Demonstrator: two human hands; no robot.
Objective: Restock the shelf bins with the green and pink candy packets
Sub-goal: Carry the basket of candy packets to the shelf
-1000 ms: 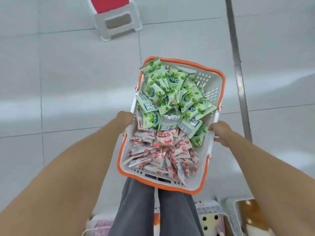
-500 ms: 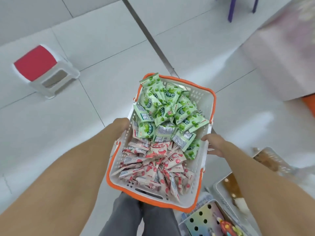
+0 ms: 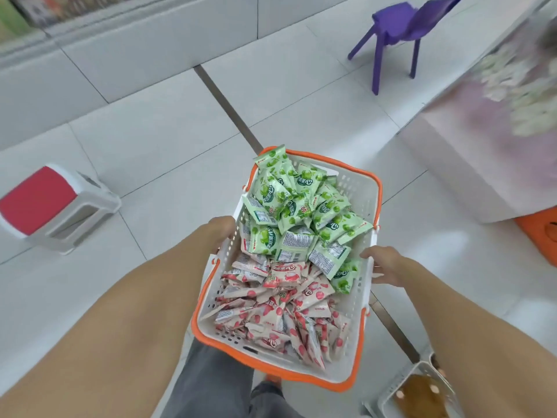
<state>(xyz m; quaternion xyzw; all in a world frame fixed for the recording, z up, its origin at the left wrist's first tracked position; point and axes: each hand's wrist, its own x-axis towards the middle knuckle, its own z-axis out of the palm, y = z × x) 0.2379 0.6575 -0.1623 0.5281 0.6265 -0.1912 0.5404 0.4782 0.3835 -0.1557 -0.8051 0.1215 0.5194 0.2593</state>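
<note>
I carry a white basket with an orange rim [image 3: 361, 194] in front of me above the floor. Several green candy packets [image 3: 297, 206] fill its far half and several pink candy packets [image 3: 283, 309] fill the near half. My left hand [image 3: 221, 229] grips the basket's left side, its fingers hidden under the rim. My right hand [image 3: 381, 265] holds the right side, fingers curled against the wall. No shelf bin for the packets shows clearly.
A red-topped white stool [image 3: 51, 206] stands on the tiled floor at the left. A purple chair [image 3: 401, 28] is at the back right. A blurred pale counter [image 3: 494, 140] lies to the right, and a white bin [image 3: 416, 390] with brown contents sits at the lower right.
The view has swung to the right: the stool has slid to the left edge, and the purple chair and the counter have come into view. Both hands keep hold of the basket.
</note>
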